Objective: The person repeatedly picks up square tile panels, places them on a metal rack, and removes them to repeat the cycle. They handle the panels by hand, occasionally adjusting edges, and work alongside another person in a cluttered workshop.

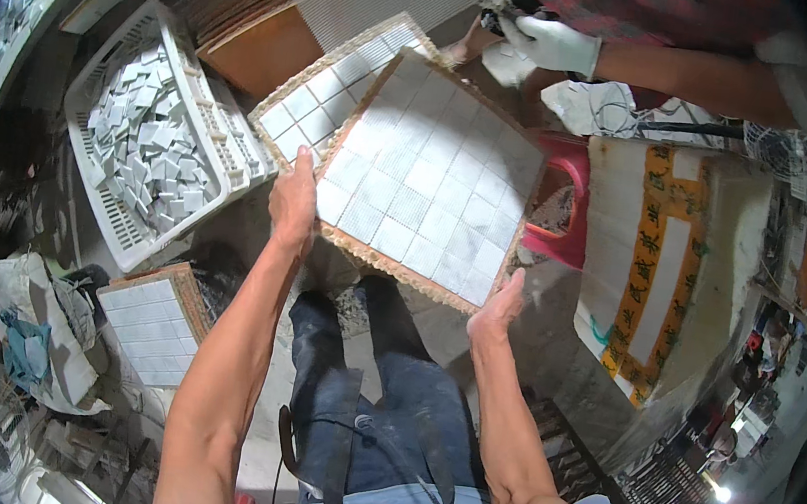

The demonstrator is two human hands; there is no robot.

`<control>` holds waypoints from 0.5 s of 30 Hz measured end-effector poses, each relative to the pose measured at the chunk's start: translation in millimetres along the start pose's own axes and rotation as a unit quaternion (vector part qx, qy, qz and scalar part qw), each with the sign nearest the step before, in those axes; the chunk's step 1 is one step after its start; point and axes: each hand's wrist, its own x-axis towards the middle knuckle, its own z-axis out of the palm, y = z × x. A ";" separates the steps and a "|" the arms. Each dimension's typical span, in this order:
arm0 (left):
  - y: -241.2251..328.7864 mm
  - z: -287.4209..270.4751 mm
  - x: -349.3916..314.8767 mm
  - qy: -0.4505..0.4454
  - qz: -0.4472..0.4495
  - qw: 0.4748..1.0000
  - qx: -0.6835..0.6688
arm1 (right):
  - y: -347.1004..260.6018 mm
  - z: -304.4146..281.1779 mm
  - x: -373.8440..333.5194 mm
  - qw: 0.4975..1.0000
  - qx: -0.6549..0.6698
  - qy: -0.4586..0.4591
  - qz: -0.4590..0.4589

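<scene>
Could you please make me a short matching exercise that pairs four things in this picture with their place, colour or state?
Column one
1. Front tile panel
2. Slatted basket
3. Co-worker's glove
4. Trousers

Column two
A. White, worn near the top of the picture
B. Dark blue, below the panel in the picture
C. Between the left hand and the right hand
D. Heaped with small loose tiles

Right pairs: 1-C, 2-D, 3-A, 4-B

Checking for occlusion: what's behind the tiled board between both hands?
A second tiled board, upper left, and a pink container, right, show partly; the held board covers the rest.
</scene>
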 end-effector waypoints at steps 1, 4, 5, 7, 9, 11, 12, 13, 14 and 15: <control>-0.5 0.5 -9.4 -0.003 0.001 1.000 -0.002 | -4.7 -7.5 1.1 1.000 0.011 -0.019 0.008; -24.7 -4.8 -42.6 0.007 0.008 0.996 -0.086 | -7.6 -43.2 -4.3 0.997 0.031 -0.073 0.021; -39.2 -7.3 -58.8 0.005 0.000 0.989 -0.149 | -4.6 -63.9 -4.3 0.996 0.027 -0.080 0.021; -71.1 -17.3 -91.6 0.003 -0.026 0.965 -0.262 | -0.5 -100.0 -14.1 0.997 0.009 -0.074 0.011; -99.0 -29.0 -128.4 0.011 -0.069 0.943 -0.324 | 0.7 -130.7 -25.5 0.998 -0.024 -0.050 -0.010; -129.9 -44.3 -162.3 0.016 -0.107 0.925 -0.364 | -13.8 -146.4 -50.6 0.994 -0.087 -0.059 -0.019; -150.7 -50.5 -176.6 0.014 -0.119 0.913 -0.391 | -25.1 -151.5 -66.8 0.990 -0.120 -0.065 -0.023; -167.1 -56.7 -189.2 0.012 -0.129 0.899 -0.418 | -38.0 -151.1 -82.3 0.984 -0.137 -0.106 -0.051; -184.2 -61.7 -202.1 0.029 -0.133 0.898 -0.417 | -36.5 -158.0 -86.4 0.980 -0.154 -0.117 -0.054; -192.1 -64.6 -212.6 0.045 -0.133 0.897 -0.420 | -37.3 -164.1 -88.0 0.975 -0.167 -0.129 -0.062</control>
